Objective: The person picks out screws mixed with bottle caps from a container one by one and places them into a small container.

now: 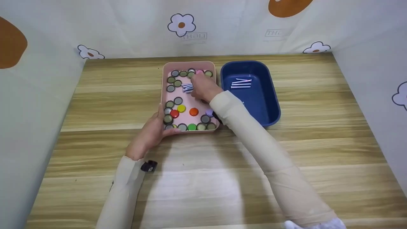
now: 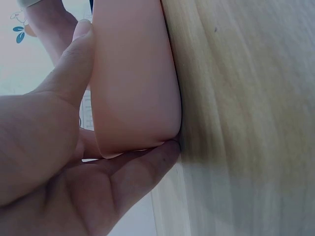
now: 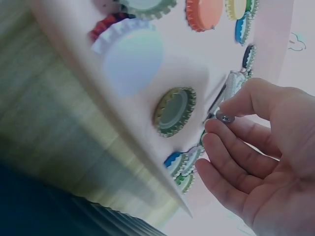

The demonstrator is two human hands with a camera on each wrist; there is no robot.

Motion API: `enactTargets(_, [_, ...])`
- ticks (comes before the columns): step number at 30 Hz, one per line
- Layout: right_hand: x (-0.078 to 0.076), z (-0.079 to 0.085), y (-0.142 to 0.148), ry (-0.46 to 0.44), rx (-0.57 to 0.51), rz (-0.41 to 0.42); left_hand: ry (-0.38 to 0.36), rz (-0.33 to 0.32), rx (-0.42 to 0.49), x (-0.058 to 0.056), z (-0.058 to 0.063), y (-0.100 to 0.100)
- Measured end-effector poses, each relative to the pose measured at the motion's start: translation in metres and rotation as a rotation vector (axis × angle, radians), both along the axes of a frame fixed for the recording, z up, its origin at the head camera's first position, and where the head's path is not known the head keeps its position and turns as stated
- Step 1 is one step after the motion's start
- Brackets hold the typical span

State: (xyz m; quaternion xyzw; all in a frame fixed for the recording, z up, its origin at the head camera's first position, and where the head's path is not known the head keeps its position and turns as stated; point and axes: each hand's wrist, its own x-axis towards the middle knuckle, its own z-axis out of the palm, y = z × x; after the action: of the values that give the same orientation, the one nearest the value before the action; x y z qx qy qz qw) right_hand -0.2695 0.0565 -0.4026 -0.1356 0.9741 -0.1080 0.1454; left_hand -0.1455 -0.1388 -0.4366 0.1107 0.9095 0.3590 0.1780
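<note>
In the head view a pink tray (image 1: pixel 190 95) holds many bottle caps, mostly metal undersides, with a red cap (image 1: pixel 174 114), an orange cap (image 1: pixel 194 111) and a green cap (image 1: pixel 192 127) among them. My left hand (image 1: pixel 149 132) grips its near-left corner; in the left wrist view thumb and fingers lie against the tray's outer wall (image 2: pixel 135 83). Inside the tray, my right hand (image 1: pixel 205 87) pinches a screw (image 3: pixel 225 118) between thumb and index finger, its cross-slotted head showing. Beside the fingertips several silver screws (image 1: pixel 187 87) lie together on the tray floor.
A dark blue tray (image 1: pixel 274 108) stands right of the pink one, with several silver screws (image 1: pixel 241 83) inside. Both sit on a wood-grain table (image 1: pixel 111 95). Flower-patterned cloth (image 1: pixel 133 28) hangs behind and at the sides.
</note>
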Motion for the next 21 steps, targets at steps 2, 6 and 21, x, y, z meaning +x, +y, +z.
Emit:
enactTargets(2, [0.001, 0.002, -0.001, -0.011, -0.008, 0.0, -0.008, 0.006, 0.016, 0.0, 0.0, 0.0])
enactTargets(6, [0.003, 0.007, -0.002, -0.015, -0.032, 0.008, -0.051, 0.039, 0.072, -0.004, -0.001, -0.001])
enactTargets(21, [0.008, 0.023, 0.011, 0.034, -0.06, 0.079, -0.063, 0.047, 0.07, -0.005, 0.0, -0.001])
